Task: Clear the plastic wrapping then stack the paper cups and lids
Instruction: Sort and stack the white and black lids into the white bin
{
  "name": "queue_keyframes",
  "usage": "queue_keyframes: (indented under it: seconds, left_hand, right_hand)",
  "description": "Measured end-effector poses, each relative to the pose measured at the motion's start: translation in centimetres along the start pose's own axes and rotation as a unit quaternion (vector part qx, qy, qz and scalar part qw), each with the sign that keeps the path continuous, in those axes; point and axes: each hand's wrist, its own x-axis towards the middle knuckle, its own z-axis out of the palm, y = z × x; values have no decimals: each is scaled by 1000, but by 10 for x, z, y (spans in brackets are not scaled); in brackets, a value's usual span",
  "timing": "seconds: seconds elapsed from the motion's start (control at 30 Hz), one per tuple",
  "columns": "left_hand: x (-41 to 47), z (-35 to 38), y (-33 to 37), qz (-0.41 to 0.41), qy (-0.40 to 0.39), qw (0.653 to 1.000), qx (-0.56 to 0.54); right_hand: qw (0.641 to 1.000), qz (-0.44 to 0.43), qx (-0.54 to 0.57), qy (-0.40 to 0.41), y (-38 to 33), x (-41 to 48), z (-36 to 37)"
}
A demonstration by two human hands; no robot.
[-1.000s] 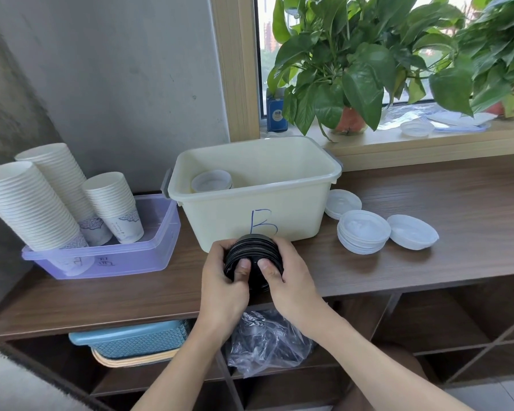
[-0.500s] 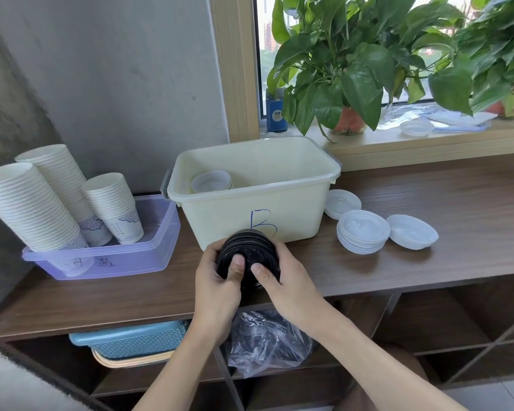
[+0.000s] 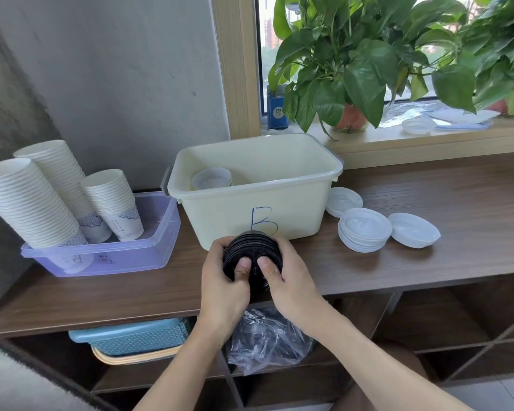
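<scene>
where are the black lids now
Head view, centre: black lids gripped between left hand and right hand, in front of the cream bin.

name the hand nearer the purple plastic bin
Left. The left hand grips the black plastic lid stack on the side facing the purple plastic bin; the right hand, its far side.

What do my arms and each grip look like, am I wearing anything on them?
The left grip and right grip are bare hands: no gloves, rings or watch are visible, and the thumbnails are short and unpainted. The left forearm and right forearm are uncovered as far as the frame shows, with no sleeve, bracelet or marking in view.
</scene>
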Motion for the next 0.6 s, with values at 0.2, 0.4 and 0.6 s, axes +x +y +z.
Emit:
queue_keyframes:
  seconds: [0.2,0.4,0.6]
  left_hand:
    - [1,-6,-3,2,-45,999,-14]
    - [0,-7,-3,-11,-18,998,-53]
    - [1,-7,-2,-34,-8,996,-78]
  right_hand:
    - [1000,-2,-3,-6,-1,0,-2]
    - [1000,-8,-16,-14,-2,-3,-2]
    - [1000,2,-16,-12,-1,-4,-2]
